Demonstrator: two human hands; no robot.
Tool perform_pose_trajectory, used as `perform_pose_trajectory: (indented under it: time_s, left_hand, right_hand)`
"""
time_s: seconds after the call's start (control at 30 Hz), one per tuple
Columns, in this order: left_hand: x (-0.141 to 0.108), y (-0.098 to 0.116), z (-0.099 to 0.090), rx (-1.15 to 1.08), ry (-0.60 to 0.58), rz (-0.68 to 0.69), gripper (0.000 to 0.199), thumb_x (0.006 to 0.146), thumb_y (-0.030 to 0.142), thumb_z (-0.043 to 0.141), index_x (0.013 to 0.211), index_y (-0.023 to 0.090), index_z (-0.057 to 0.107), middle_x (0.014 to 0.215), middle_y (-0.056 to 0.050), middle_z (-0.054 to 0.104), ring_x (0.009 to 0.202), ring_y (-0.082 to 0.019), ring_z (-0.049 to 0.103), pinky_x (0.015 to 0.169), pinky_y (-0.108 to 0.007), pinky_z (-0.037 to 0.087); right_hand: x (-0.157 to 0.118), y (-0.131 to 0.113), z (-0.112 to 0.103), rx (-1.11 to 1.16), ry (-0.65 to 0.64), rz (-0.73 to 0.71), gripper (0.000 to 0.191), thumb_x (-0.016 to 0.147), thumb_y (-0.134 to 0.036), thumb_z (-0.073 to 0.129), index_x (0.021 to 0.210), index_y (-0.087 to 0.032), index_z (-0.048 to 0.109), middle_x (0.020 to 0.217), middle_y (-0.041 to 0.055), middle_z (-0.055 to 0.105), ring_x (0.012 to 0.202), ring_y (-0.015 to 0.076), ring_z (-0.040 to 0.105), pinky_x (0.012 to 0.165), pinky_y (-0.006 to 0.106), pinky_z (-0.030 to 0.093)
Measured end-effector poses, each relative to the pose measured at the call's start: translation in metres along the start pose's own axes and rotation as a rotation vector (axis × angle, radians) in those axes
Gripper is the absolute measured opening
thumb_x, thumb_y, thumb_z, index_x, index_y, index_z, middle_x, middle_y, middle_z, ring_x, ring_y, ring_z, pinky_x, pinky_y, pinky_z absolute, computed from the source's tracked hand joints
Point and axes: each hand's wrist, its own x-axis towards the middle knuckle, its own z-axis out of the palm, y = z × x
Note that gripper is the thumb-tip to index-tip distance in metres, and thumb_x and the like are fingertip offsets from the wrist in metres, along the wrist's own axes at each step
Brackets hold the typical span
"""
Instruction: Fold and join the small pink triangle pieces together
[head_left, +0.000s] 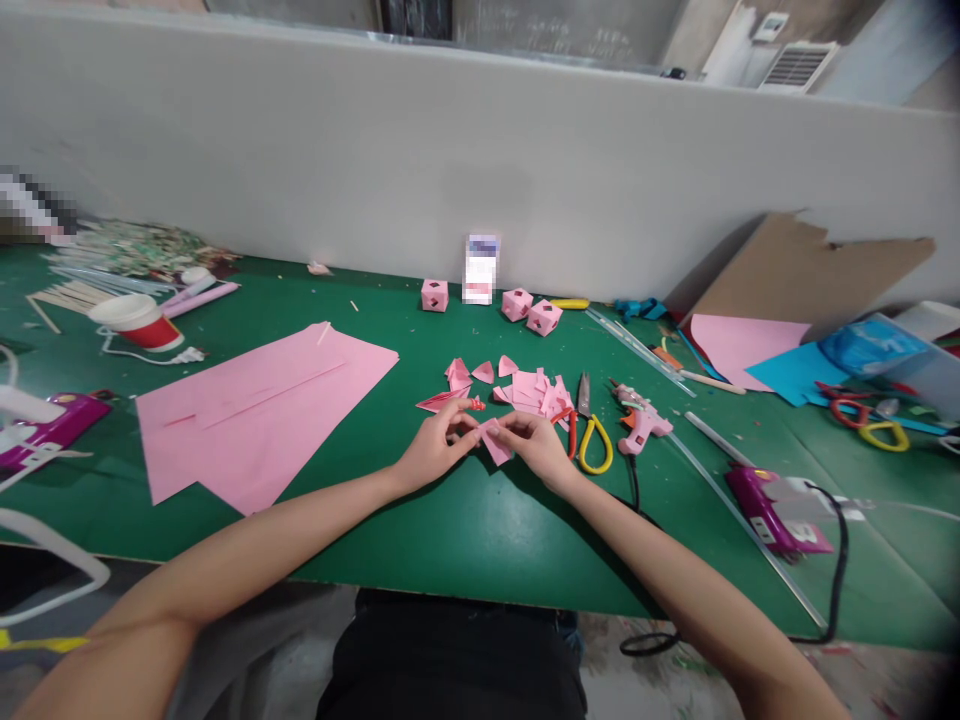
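Between my two hands is a small pink paper piece (495, 446), its lower end pointing toward me. My left hand (439, 441) pinches its left edge between thumb and finger. My right hand (534, 446) pinches it from the right. Just beyond my hands lie cut pink paper pieces (534, 391) in a loose pile, with a few folded pink pieces (458, 374) left of it. Scissors (596, 442) with red and yellow handles rest beside my right hand. Three pink paper cubes with dark diamond-shaped openings, one being the left cube (434, 295), stand farther back.
A pink glue gun (642, 425) with a black cord lies right of the scissors. Large pink paper sheets (262, 420) cover the left side. A red-and-white paper cup (139, 322) stands beyond them. Purple tools (776, 510) sit at both sides. A grey partition (337, 150) borders the green table.
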Motion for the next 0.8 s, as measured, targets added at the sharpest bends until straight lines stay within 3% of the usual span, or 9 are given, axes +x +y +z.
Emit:
perform_pose_trajectory:
  time_s: [0.37, 0.8]
  left_hand:
    - [-0.0004, 0.0013, 0.0008, 0.032, 0.029, 0.035, 0.036, 0.087, 0.033, 0.058, 0.117, 0.018, 0.046, 0.092, -0.005, 0.066, 0.085, -0.015, 0.064, 0.067, -0.024, 0.048]
    - [0.0013, -0.0012, 0.0005, 0.012, 0.039, 0.0, 0.036, 0.083, 0.027, 0.06, 0.115, 0.017, 0.046, 0.079, -0.001, 0.061, 0.071, -0.012, 0.059, 0.06, -0.021, 0.045]
  right_hand:
    - [-0.0005, -0.0025, 0.0011, 0.008, -0.001, 0.02, 0.037, 0.068, -0.052, 0.075, 0.073, -0.016, 0.064, 0.062, -0.0012, 0.06, 0.055, 0.0104, 0.049, 0.053, 0.025, 0.038]
    - [-0.0025, -0.0071, -0.0002, 0.038, -0.064, -0.032, 0.029, 0.078, -0.046, 0.067, 0.075, -0.017, 0.064, 0.065, -0.0008, 0.06, 0.06, 0.0109, 0.053, 0.061, 0.026, 0.044]
